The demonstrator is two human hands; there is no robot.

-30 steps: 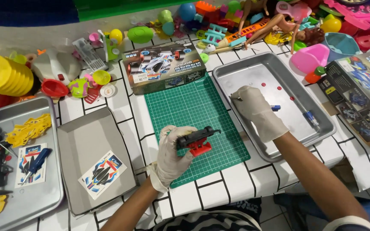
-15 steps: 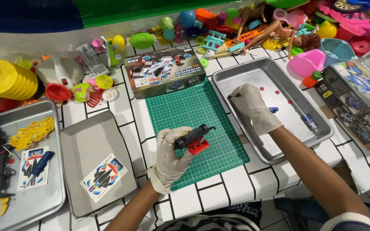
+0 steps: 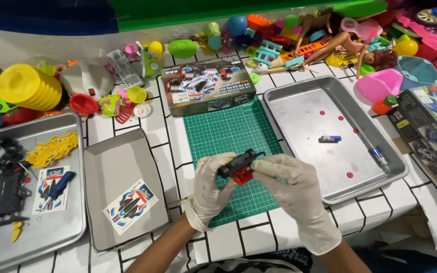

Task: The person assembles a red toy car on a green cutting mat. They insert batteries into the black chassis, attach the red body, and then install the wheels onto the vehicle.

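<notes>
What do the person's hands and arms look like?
Both the left hand and the right hand wear thin, whitish, slightly wrinkled disposable gloves. Each glove ends in a loose cuff just past the wrist. Above the cuffs the forearms are bare, with no sleeves, watch or bracelets showing.
</notes>
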